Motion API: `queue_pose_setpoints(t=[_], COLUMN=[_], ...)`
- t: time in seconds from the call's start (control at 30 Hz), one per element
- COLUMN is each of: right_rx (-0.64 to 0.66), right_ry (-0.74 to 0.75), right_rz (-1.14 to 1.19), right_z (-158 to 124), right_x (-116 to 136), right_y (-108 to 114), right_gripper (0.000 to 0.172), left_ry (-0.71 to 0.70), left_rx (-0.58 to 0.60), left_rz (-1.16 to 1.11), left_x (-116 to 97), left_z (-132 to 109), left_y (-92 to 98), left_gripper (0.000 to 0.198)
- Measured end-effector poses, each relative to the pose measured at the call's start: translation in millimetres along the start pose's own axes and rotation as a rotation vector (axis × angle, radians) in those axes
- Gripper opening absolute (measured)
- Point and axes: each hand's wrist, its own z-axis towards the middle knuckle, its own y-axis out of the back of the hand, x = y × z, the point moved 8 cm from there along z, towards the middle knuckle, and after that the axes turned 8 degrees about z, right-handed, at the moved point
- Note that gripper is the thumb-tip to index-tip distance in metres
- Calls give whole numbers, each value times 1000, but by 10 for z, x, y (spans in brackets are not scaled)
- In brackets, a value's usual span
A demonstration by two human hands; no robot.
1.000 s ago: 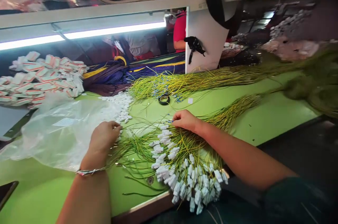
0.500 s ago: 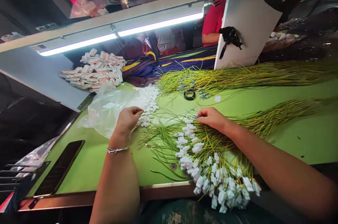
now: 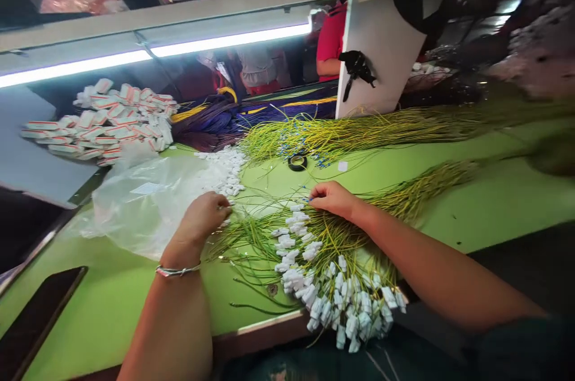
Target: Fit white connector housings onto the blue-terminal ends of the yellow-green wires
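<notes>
My left hand (image 3: pixel 204 216) is closed in a pinch at the near edge of a heap of small white plastic connectors (image 3: pixel 227 171). Whatever its fingertips hold is hidden. My right hand (image 3: pixel 335 198) pinches a thin wire near its blue tip, above a bundle of yellow-green wires (image 3: pixel 404 195). White connector housings (image 3: pixel 291 276) are fitted on many of these wires and fan out over the table's front edge. Loose wire ends (image 3: pixel 251 234) lie between my hands.
A clear plastic bag (image 3: pixel 139 207) lies left of the connectors. Behind are white-and-orange parts (image 3: pixel 121 120), purple wires (image 3: pixel 215 117), more yellow-green wires (image 3: pixel 381 129) and black tape (image 3: pixel 297 162). A phone-like dark slab (image 3: pixel 42 315) rests at left. A person in red (image 3: pixel 330 42) stands beyond the lamp.
The view has shifted, so the scene sits further left. My left hand has come slightly nearer and rightward, off the connector heap toward the loose wires. My right hand keeps its place.
</notes>
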Motion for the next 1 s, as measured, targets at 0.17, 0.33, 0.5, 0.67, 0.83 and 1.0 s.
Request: queue_pose_setpoints(t=[0.17,0.33,0.5,0.67,0.83,1.0], right_rx=[-1,2,-2,-24,-19,-6], right_ry=[19,30,11,22,35,88], right_rz=[14,23,48,74,48,-28], right_z=[67,95,75,53,17,19], right_x=[-61,-92,-89,-52,6,37], right_y=[5,3,-1,15,8,-19], right_gripper=[4,3,3,5,7,7], left_ry=[114,305,521,271,178,139], left_rx=[-93,-57,-438,-96,85,142], left_rz=[-81,-442,-1111,-1678,-1857,-1852], left_x=[94,296,365,-620,-1274,-1407], left_z=[-25,-172,-322,-92,-52,-80], left_y=[191,262,332,29,-169,-234], left_gripper=[24,11,28,35,39,46])
